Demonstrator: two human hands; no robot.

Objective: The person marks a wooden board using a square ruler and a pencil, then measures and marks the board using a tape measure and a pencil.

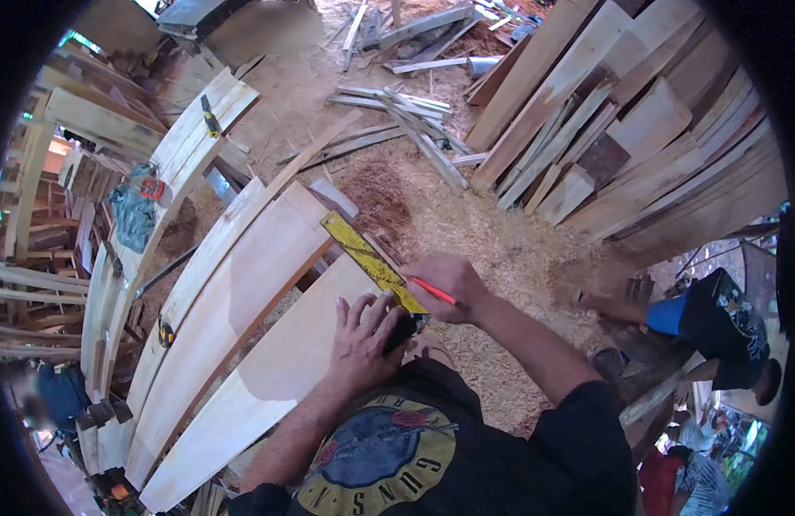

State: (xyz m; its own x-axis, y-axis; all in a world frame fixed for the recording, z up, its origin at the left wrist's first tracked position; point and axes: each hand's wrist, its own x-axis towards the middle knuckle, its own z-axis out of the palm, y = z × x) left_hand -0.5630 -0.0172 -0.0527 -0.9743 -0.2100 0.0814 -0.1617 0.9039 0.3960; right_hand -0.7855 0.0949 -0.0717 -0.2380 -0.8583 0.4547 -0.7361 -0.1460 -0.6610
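A yellow-bladed square (363, 252) lies across the end of a pale wooden board (286, 365), its dark stock partly hidden under my left hand. My left hand (363, 335) rests on the board, fingers bent over the stock and holding it at the board's edge. In my right hand (445, 288) is a red pencil (435, 291), gripped close to the blade's edge. The pencil's tip is too small to make out against the blade.
Beside this board lie another wide plank (268, 249) and a narrower one with a tape measure (165, 333). Farther left, a bench plank (178, 159) bears a yellow-black tool (210, 117) and a plastic bag (133, 215). Stacked boards (621, 129) lean at right; another person (716, 318) is nearby.
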